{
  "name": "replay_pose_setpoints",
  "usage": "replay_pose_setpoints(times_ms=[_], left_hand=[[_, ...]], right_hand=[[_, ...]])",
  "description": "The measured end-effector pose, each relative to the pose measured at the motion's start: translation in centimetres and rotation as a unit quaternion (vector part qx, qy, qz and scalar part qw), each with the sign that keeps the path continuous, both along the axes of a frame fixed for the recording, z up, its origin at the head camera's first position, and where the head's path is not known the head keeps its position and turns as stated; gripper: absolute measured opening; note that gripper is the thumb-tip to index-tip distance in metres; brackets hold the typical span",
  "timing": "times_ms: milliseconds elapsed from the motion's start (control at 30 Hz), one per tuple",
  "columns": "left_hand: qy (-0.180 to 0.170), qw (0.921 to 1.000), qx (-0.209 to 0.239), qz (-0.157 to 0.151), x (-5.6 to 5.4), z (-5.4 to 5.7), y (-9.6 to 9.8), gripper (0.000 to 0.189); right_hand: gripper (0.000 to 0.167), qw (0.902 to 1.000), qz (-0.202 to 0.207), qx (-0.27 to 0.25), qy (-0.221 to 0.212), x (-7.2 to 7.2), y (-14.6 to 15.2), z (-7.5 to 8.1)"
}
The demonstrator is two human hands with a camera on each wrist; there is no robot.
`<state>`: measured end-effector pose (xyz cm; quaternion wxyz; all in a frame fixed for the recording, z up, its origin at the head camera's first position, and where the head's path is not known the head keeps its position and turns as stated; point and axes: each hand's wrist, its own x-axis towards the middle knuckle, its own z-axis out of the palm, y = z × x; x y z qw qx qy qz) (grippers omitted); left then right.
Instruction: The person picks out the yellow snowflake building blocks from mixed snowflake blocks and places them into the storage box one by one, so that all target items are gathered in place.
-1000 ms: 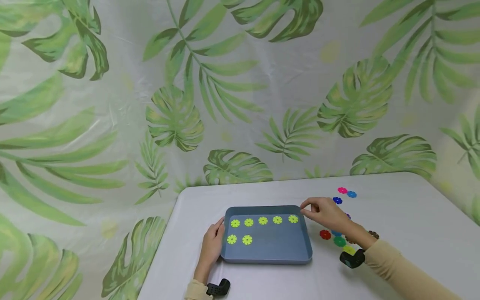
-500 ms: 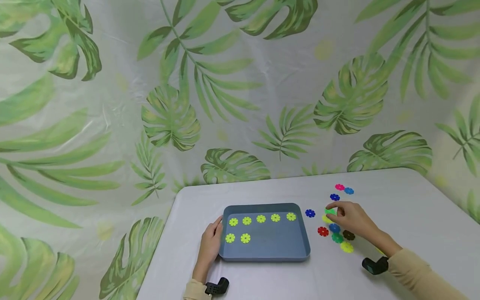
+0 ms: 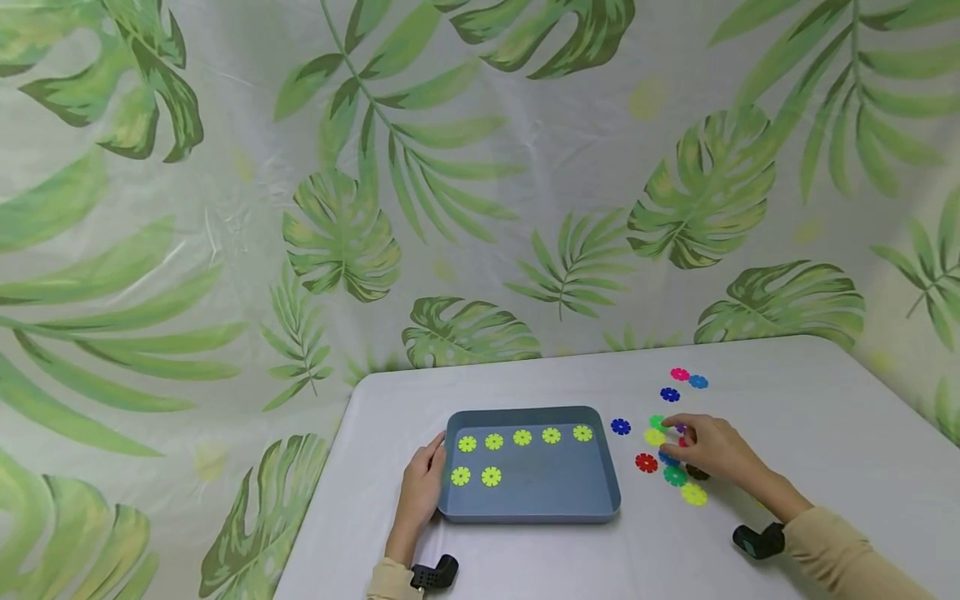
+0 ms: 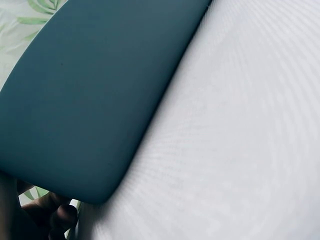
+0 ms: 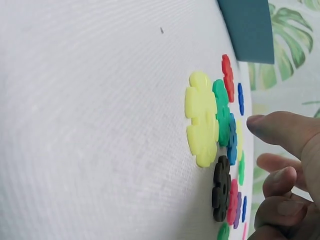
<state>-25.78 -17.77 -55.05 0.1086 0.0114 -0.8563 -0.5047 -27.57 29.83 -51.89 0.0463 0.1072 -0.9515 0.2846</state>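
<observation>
My left hand (image 3: 422, 483) holds the blue-grey tray (image 3: 555, 502) by its left side; in the left wrist view its fingers show partly behind the tray's wall (image 4: 100, 100). Inside the tray lie several yellow-green notched plastic discs (image 3: 522, 437), in a full back row and a shorter row of two. Over the loose discs on the right, my right hand (image 3: 716, 448) hovers with thumb and index finger apart, holding nothing. Near its fingertips are a yellow disc (image 3: 655, 437), a green disc (image 3: 657, 422) and a blue disc (image 3: 667, 458). It partly hides a dark brown disc (image 5: 221, 189).
A red disc (image 3: 647, 463) and a dark blue disc (image 3: 620, 427) lie between tray and hand. Closer to the front is another yellow disc (image 3: 694, 494). Farther back sit a pink disc (image 3: 679, 374) and a light blue disc (image 3: 698, 382). A leaf-patterned curtain (image 3: 480, 208) stands behind the table.
My right hand has moved from the tray's back right corner rightward to the loose discs, then slightly down and right. The left hand and the discs in the tray stay put.
</observation>
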Motion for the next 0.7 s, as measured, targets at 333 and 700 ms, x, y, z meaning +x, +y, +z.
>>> replay_pose_setpoints(times_ms=[333,700], left_hand=[[-0.005,1.0,0.002,0.0,0.01,0.04,0.06,0.045],[-0.003,1.0,-0.001,0.001,0.02,0.13,-0.01,0.043]], right_hand=[[0.046,0.9997,0.009,0.009,-0.022,-0.45,-0.42,-0.41],[0.045,0.9993,0.018,0.015,-0.029,-0.95,-0.39,-0.62]])
